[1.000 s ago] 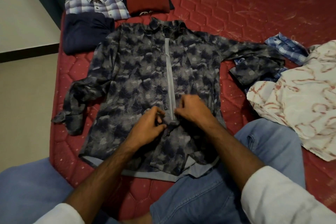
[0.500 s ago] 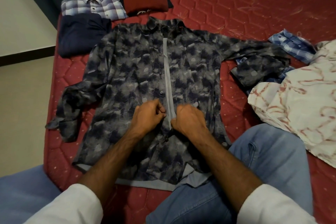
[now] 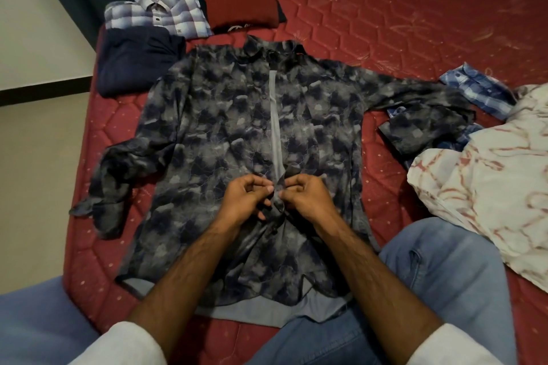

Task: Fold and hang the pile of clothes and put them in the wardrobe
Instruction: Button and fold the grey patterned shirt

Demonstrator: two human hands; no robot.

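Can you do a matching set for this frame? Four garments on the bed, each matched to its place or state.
Things:
1. grey patterned shirt
2. plaid shirt
3. maroon garment
4. white and red patterned cloth

Places or states:
A. folded, far edge, right of the plaid one
B. spread flat, placket pinched by both hands
C. loose heap at the right
D. folded, far left corner, collar up

Pairs: 1-B, 2-D, 3-A, 4-C
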